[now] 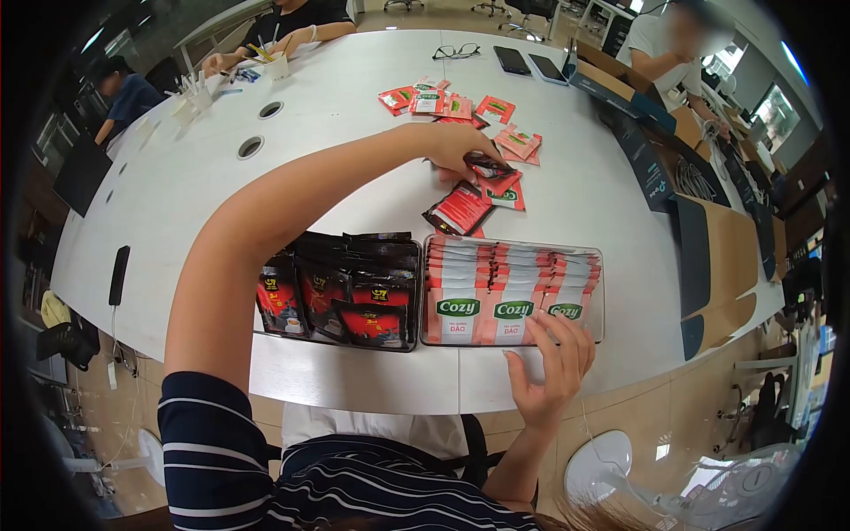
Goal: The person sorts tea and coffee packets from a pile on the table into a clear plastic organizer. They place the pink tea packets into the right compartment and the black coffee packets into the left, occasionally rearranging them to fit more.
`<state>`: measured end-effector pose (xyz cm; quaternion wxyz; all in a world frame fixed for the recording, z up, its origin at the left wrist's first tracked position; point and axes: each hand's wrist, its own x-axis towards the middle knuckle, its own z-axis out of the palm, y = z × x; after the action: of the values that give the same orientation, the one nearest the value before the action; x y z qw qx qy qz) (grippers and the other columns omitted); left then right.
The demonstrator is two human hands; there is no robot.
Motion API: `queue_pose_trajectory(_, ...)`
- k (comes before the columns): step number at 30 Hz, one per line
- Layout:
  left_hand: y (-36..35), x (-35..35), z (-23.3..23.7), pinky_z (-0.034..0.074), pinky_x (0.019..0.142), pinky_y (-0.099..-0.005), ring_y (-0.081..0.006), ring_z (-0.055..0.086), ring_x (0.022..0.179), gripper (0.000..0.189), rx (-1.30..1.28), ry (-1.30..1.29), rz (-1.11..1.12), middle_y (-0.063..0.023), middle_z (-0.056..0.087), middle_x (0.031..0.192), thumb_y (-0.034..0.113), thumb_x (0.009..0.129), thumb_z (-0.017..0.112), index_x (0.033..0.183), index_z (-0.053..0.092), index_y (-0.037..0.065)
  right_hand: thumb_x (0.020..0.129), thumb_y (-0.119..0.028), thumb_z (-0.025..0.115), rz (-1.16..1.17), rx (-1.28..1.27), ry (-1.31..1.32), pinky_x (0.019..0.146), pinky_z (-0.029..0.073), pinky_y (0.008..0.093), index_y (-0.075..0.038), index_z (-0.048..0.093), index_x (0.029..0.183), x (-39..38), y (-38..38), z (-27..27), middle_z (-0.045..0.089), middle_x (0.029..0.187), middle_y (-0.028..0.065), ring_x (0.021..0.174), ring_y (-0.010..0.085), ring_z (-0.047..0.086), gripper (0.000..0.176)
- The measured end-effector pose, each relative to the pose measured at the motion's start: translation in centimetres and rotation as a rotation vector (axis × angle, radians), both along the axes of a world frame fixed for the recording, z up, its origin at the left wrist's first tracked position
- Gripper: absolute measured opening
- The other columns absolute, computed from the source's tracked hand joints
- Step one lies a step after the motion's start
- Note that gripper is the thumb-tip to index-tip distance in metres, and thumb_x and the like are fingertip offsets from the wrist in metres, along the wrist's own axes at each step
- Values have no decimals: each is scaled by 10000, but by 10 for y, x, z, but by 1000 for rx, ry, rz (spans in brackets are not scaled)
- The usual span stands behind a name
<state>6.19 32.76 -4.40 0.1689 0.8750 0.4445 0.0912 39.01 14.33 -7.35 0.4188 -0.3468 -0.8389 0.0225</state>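
My left hand (456,152) reaches over the loose packets and has its fingers closed on a black packet (490,165). Just below it lies a black-and-red packet (459,209), with a pink Cozy packet (506,194) beside it. Fingers spread, my right hand (552,372) rests at the front edge of the clear tray (603,305), touching the pink Cozy packets (513,319) lined up inside. To the left, a second tray (417,301) holds black coffee packets (374,324). More pink packets (427,103) are scattered farther back.
Glasses (457,52) and two phones (512,60) lie at the far edge. Open cardboard boxes (651,164) line the right side. Cups with sticks (276,67) stand at the back left. Other people sit at the table's far side. A black power strip (119,275) lies left.
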Motion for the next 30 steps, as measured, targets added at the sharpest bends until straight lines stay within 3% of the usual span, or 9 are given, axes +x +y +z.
queue_pose_trajectory(6, -35, -2, 22, 467, 815, -359, -258, 613, 941, 468, -99, -25, 264, -91, 642, 1075, 54, 772, 658, 1219, 554, 147, 674, -209, 717, 2, 15, 8, 977, 326, 403, -90, 655, 1013, 0, 0, -1, 620, 1060, 41, 1035, 228, 544, 364)
queue_pose_trajectory(9, -56, -11, 25, 476, 771, -354, -261, 625, 863, 424, 261, -115, 280, -86, 652, 1028, 31, 800, 615, 1206, 552, 136, 668, -194, 718, 8, 19, 6, 978, 326, 409, -86, 648, 1020, -1, -1, -1, 617, 1064, 44, 1034, 231, 543, 374)
queue_pose_trajectory(10, -64, -14, 30, 486, 730, -340, -222, 630, 827, 415, 357, -119, 284, -96, 652, 1006, 33, 819, 601, 1220, 540, 120, 666, -188, 719, 12, 19, 5, 978, 326, 412, -85, 644, 1022, -1, -1, -1, 616, 1066, 46, 1034, 232, 543, 378)
queue_pose_trajectory(13, -100, -20, 53, 486, 756, -329, -231, 618, 720, 378, 338, -423, 377, -101, 639, 904, 73, 838, 588, 1208, 539, 134, 666, -166, 719, 14, 39, 3, 978, 327, 419, -80, 629, 1037, -2, -2, 0, 613, 1068, 52, 1033, 234, 543, 392)
queue_pose_trajectory(14, -111, -28, 54, 490, 734, -272, -141, 594, 713, 389, 404, -505, 420, -90, 642, 919, 112, 836, 635, 1208, 530, 67, 668, -160, 718, 10, 43, -1, 977, 328, 422, -77, 624, 1041, -3, -2, 1, 613, 1068, 56, 1033, 238, 544, 394)
queue_pose_trajectory(19, -206, -20, 95, 481, 697, -232, -71, 566, 766, 339, 364, -1239, 656, -37, 637, 905, 176, 824, 690, 1068, 569, -25, 685, -139, 710, 22, 67, 20, 964, 338, 434, -70, 610, 1058, -6, -5, 2, 612, 1064, 73, 1033, 264, 543, 392)
queue_pose_trajectory(23, -288, -22, 106, 480, 678, -237, -76, 584, 801, 344, 334, -1393, 870, -52, 640, 897, 227, 802, 713, 1026, 583, 0, 823, -249, 642, 2, 170, 221, 875, 412, 414, 6, 602, 1050, -12, -14, -3, 621, 1015, 114, 983, 309, 543, 344)
queue_pose_trajectory(26, -341, -33, 101, 498, 735, -256, -92, 597, 844, 368, 371, -1189, 985, -63, 642, 941, 158, 787, 718, 1074, 560, -9, 881, -233, 559, 129, 221, 382, 803, 446, 399, 30, 598, 1004, -41, -35, 4, 614, 952, 154, 897, 291, 556, 293)
queue_pose_trajectory(30, -389, -35, 68, 504, 801, -273, -136, 616, 890, 418, 492, -1270, 745, -82, 642, 991, -6, 726, 720, 1107, 549, -22, 881, -211, 551, 392, 98, 408, 747, 459, 365, 46, 584, 978, -87, -80, 19, 605, 906, 174, 799, 260, 564, 277)
